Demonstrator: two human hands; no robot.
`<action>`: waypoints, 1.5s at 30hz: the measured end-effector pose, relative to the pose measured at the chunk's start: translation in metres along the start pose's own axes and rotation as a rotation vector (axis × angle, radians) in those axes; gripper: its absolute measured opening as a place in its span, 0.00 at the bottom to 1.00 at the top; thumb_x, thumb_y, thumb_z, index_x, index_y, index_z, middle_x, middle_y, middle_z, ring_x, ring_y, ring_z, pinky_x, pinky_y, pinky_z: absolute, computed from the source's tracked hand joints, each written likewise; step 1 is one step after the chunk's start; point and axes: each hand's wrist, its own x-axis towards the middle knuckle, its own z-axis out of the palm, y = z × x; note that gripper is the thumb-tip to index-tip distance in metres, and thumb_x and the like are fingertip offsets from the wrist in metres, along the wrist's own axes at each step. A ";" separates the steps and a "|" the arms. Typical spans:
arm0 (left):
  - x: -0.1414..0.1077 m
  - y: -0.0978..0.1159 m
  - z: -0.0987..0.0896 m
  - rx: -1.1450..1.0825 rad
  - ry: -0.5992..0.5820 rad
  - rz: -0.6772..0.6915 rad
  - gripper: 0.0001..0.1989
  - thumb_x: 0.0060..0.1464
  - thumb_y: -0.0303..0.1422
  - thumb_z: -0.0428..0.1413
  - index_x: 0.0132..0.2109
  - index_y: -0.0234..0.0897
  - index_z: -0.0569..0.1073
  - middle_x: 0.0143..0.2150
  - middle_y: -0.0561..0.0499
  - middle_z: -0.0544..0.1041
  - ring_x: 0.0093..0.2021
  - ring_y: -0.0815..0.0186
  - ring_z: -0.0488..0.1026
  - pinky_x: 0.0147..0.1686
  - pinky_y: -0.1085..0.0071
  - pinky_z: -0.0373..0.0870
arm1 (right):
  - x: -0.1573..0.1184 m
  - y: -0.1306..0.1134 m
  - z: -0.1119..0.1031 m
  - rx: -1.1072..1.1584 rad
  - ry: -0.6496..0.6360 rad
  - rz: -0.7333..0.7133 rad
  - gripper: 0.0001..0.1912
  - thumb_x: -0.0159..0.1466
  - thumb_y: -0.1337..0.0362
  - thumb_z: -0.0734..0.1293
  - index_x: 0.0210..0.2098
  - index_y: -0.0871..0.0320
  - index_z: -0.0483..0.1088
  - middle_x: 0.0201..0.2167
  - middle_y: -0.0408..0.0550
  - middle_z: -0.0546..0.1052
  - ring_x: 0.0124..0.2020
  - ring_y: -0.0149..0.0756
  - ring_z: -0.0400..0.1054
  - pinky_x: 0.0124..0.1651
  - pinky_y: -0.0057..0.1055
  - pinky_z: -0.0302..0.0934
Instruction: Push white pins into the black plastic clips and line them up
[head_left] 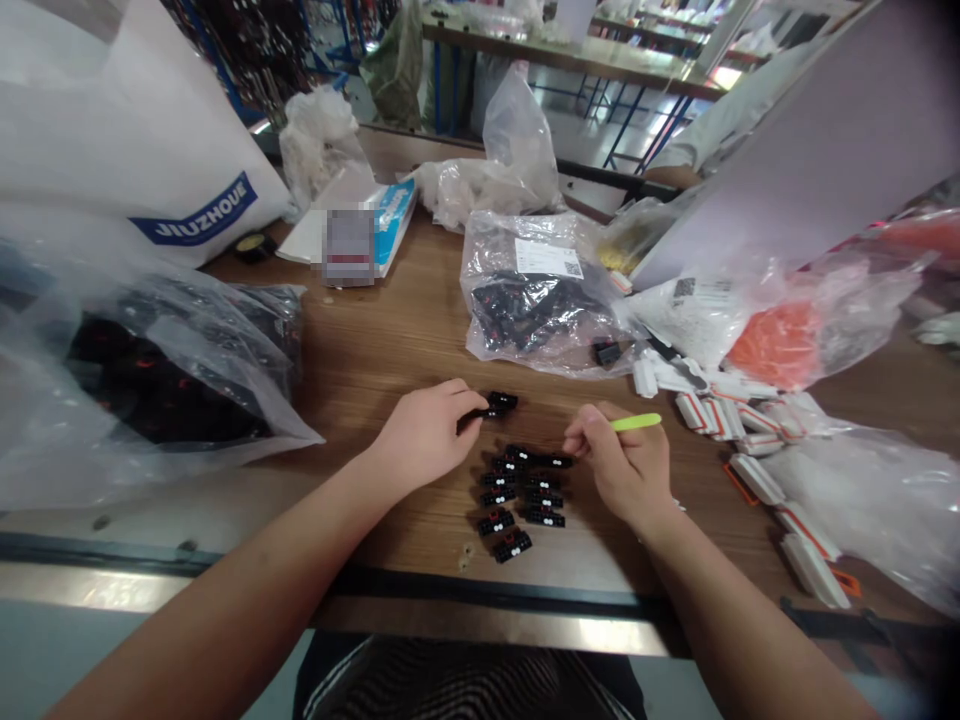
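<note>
My left hand (pixel 431 435) is closed in a pinch on a small black plastic part (pixel 491 411). Another black part (pixel 504 399) lies right at its fingertips. To the right, my right hand (pixel 630 465) is curled around a slim yellow-green stick-like tool (pixel 636 422); its rounded end sticks out past the thumb, and its other end is hidden. Between and below the hands, several black parts (pixel 513 545) with white dots and bits of red lie in two loose columns. One of them, a black part (pixel 555 461), is close to my right fingertips.
Clear bags of black parts stand at left (pixel 180 390) and back centre (pixel 540 300). White-and-orange pieces (pixel 757 478) and an orange-filled bag (pixel 780 340) crowd the right. A booklet (pixel 394 215) and tape roll (pixel 255 246) lie at the back. The table's front edge (pixel 525 625) is near me.
</note>
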 end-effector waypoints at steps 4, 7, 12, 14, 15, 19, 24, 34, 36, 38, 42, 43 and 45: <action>-0.002 0.001 -0.004 -0.088 0.070 0.079 0.09 0.58 0.29 0.58 0.45 0.38 0.78 0.43 0.51 0.78 0.34 0.66 0.74 0.36 0.68 0.73 | -0.001 -0.003 -0.008 -0.066 -0.090 0.025 0.22 0.71 0.57 0.61 0.23 0.57 0.71 0.17 0.40 0.73 0.20 0.28 0.68 0.27 0.25 0.61; -0.003 0.004 -0.001 -0.183 0.010 0.218 0.08 0.62 0.29 0.55 0.44 0.38 0.78 0.39 0.51 0.78 0.37 0.66 0.75 0.40 0.68 0.72 | -0.003 -0.006 -0.007 -0.121 -0.160 0.006 0.22 0.72 0.58 0.60 0.23 0.57 0.71 0.17 0.40 0.73 0.20 0.27 0.68 0.28 0.26 0.60; -0.003 0.005 0.004 -0.197 -0.117 0.307 0.08 0.65 0.29 0.54 0.47 0.37 0.78 0.41 0.50 0.79 0.41 0.65 0.76 0.45 0.67 0.72 | -0.004 -0.005 -0.001 -0.135 -0.200 -0.009 0.21 0.72 0.58 0.59 0.26 0.57 0.71 0.20 0.40 0.74 0.22 0.28 0.69 0.30 0.26 0.61; -0.003 0.006 0.004 -0.204 -0.145 0.305 0.08 0.65 0.29 0.54 0.48 0.37 0.78 0.42 0.50 0.79 0.42 0.65 0.76 0.45 0.66 0.72 | -0.004 -0.004 0.001 -0.135 -0.203 -0.022 0.20 0.72 0.58 0.59 0.27 0.57 0.71 0.21 0.40 0.74 0.23 0.28 0.70 0.31 0.26 0.62; -0.002 0.006 0.003 -0.209 -0.158 0.301 0.08 0.65 0.29 0.54 0.48 0.37 0.77 0.42 0.50 0.79 0.42 0.64 0.76 0.46 0.66 0.72 | -0.004 -0.003 0.003 -0.134 -0.201 -0.027 0.20 0.72 0.58 0.59 0.27 0.57 0.72 0.21 0.40 0.75 0.23 0.28 0.71 0.31 0.26 0.63; -0.001 0.007 0.002 -0.196 -0.180 0.271 0.09 0.65 0.30 0.56 0.49 0.36 0.77 0.42 0.49 0.79 0.43 0.63 0.76 0.47 0.65 0.72 | -0.004 -0.001 0.009 -0.100 -0.176 -0.020 0.18 0.72 0.58 0.60 0.30 0.57 0.74 0.25 0.42 0.77 0.27 0.30 0.73 0.34 0.27 0.65; 0.000 0.003 0.003 -0.154 -0.191 0.245 0.09 0.64 0.29 0.56 0.50 0.36 0.77 0.43 0.48 0.79 0.44 0.62 0.76 0.48 0.65 0.72 | -0.003 0.000 0.014 -0.051 -0.151 0.001 0.18 0.72 0.57 0.60 0.31 0.57 0.74 0.27 0.44 0.78 0.28 0.31 0.73 0.35 0.28 0.66; -0.001 0.006 0.009 -0.160 -0.146 0.170 0.07 0.60 0.27 0.59 0.46 0.36 0.78 0.42 0.49 0.80 0.42 0.62 0.77 0.46 0.65 0.73 | -0.007 -0.004 0.018 -0.035 -0.129 -0.082 0.16 0.72 0.60 0.60 0.32 0.57 0.74 0.28 0.44 0.78 0.30 0.31 0.73 0.36 0.28 0.65; -0.001 0.007 0.010 -0.166 -0.141 0.165 0.07 0.60 0.26 0.59 0.46 0.36 0.78 0.42 0.49 0.80 0.42 0.62 0.77 0.45 0.65 0.73 | -0.006 -0.004 0.020 -0.033 -0.131 -0.077 0.16 0.72 0.60 0.60 0.32 0.57 0.74 0.28 0.44 0.78 0.30 0.31 0.73 0.36 0.28 0.65; -0.001 0.007 0.010 -0.172 -0.135 0.166 0.07 0.60 0.27 0.59 0.45 0.37 0.78 0.41 0.49 0.80 0.41 0.62 0.77 0.45 0.64 0.73 | -0.005 -0.004 0.021 -0.030 -0.130 -0.068 0.16 0.72 0.60 0.60 0.32 0.57 0.74 0.28 0.44 0.78 0.30 0.32 0.72 0.36 0.28 0.65; 0.000 0.006 0.010 -0.190 -0.132 0.174 0.06 0.60 0.26 0.59 0.44 0.36 0.78 0.40 0.49 0.79 0.40 0.63 0.77 0.43 0.65 0.73 | -0.005 -0.005 0.020 -0.033 -0.101 -0.067 0.16 0.71 0.60 0.60 0.31 0.57 0.74 0.27 0.45 0.77 0.30 0.33 0.72 0.36 0.29 0.65; -0.001 0.007 0.010 -0.194 -0.130 0.174 0.06 0.60 0.26 0.59 0.44 0.36 0.77 0.39 0.50 0.79 0.39 0.64 0.77 0.43 0.65 0.73 | -0.005 -0.005 0.020 -0.034 -0.093 -0.069 0.16 0.71 0.60 0.60 0.31 0.57 0.74 0.27 0.45 0.77 0.30 0.33 0.72 0.36 0.30 0.65; -0.001 0.007 0.010 -0.199 -0.127 0.169 0.05 0.60 0.26 0.59 0.44 0.36 0.77 0.38 0.50 0.79 0.36 0.65 0.76 0.41 0.66 0.73 | -0.006 -0.005 0.020 -0.039 -0.091 -0.070 0.16 0.71 0.61 0.60 0.31 0.57 0.74 0.27 0.45 0.77 0.29 0.33 0.72 0.36 0.29 0.65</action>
